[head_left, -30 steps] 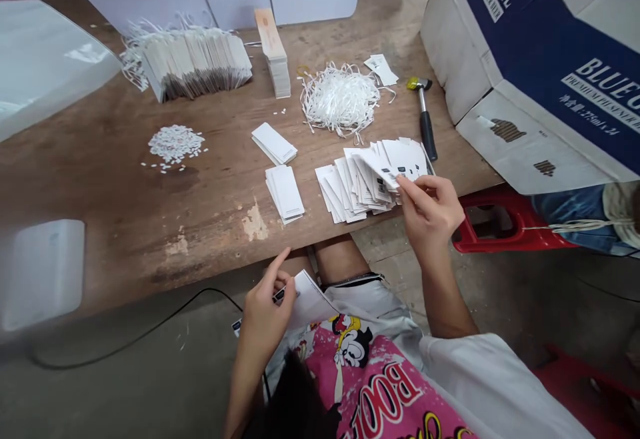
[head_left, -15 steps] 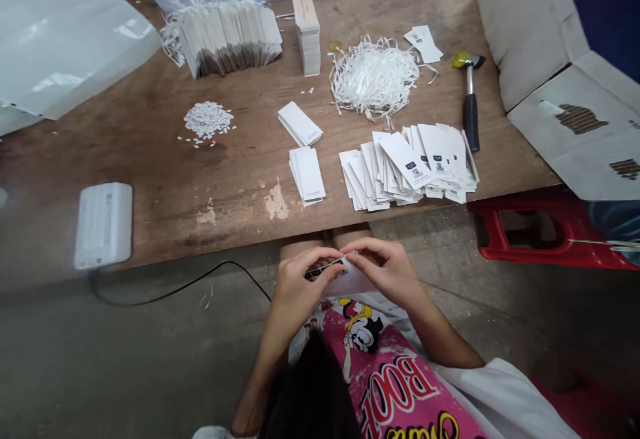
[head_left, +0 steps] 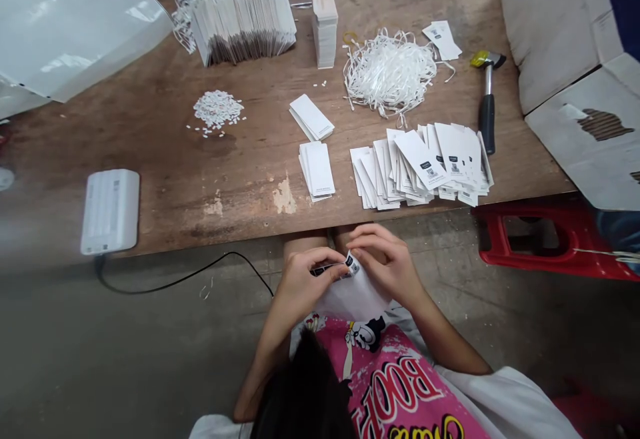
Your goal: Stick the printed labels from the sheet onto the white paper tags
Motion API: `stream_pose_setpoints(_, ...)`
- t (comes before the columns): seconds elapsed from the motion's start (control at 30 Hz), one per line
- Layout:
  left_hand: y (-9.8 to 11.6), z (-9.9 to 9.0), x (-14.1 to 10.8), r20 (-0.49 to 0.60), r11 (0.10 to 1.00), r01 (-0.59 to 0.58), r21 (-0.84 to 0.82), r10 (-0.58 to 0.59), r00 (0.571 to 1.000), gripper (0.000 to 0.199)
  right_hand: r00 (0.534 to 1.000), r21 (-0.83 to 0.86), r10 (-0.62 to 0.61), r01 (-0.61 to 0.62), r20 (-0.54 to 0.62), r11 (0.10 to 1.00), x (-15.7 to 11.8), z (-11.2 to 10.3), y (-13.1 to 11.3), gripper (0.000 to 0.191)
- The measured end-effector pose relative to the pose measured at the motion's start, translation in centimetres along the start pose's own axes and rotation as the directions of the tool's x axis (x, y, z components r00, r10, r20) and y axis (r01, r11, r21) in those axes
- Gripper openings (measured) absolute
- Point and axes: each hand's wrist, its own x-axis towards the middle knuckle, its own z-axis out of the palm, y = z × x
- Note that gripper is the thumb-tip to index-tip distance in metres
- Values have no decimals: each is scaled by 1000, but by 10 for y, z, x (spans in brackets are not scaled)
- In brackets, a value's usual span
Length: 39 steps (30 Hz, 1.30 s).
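Just past the table's front edge, above my lap, my left hand pinches a white sheet that bears a row of black labels. My right hand is at the sheet's right corner, thumb and fingers closed around a small black-and-white label there. The fingertips partly cover this label. Nearest on the table are two small stacks of white cards and a spread pile of printed white tags.
Behind lie a heap of white strings, a row of strung tags, a tall card stack and small white pieces. A hammer lies right, a white power bank left; a red stool stands right.
My right hand's fingers have lifted and spread slightly, and the label at the sheet's corner shows more. More of the white sheet is visible. The whole view has shifted a little.
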Motion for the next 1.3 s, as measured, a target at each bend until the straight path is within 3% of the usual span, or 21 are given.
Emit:
stream_pose_setpoints(0.07, -2, 0, 1, -7, 998, 46, -42, -46, 999, 8, 981, -137, -192, 188, -20, 973, -1, -1, -4, 15)
stream_pose_setpoints(0.13, -4, 0, 1, 12, 994, 61, -85, -60, 998, 9, 960, -136, -274, 280, 60, 950, -1, -2, -5, 17)
stream_pose_setpoints(0.23, -7, -1, 2, 37, 987, 70, -144, -65, 997, 10, 946, -65, -279, 293, 167, 954, -1, -4, -3, 23)
stream_pose_setpoints(0.43, -16, -4, 6, 172, 935, 179, -305, -131, 976, 22, 948, 22, -226, 227, 224, 974, 2, -8, -2, 24)
stream_pose_setpoints(0.57, -21, -5, 9, 269, 901, 245, -359, -152, 951, 31, 905, 74, -303, 294, 299, 953, 9, -11, -1, 21)
stream_pose_setpoints(0.67, -24, -8, 11, 244, 910, 213, -356, -130, 961, 30, 876, 63, -377, 377, 299, 924, 20, -15, -2, 17)
stream_pose_setpoints(0.77, -23, -13, 13, 143, 975, 95, -202, -66, 987, 29, 858, 52, -394, 400, 329, 915, 39, -21, -11, 13)
stream_pose_setpoints(0.87, -16, -15, 16, -5, 982, -11, 188, 12, 1000, 47, 884, -146, -309, 377, 351, 914, 70, -26, -27, 12)
stream_pose_setpoints(0.97, -3, -13, 23, -74, 818, -9, 575, 63, 995, 63, 886, -382, -262, 409, 382, 829, 108, -21, -38, 11)
stream_pose_setpoints(1.03, 4, -10, 29, -105, 685, 28, 728, 70, 992, 68, 877, -453, -219, 418, 429, 788, 130, -13, -39, 13)
stream_pose_setpoints(1.13, 11, -7, 35, -136, 586, 71, 807, 67, 988, 71, 871, -522, -121, 390, 475, 758, 149, 0, -31, 16)
stream_pose_setpoints(1.3, 12, -8, 36, -138, 588, 72, 805, 67, 988, 71, 856, -545, -56, 377, 514, 749, 156, 6, -19, 18)
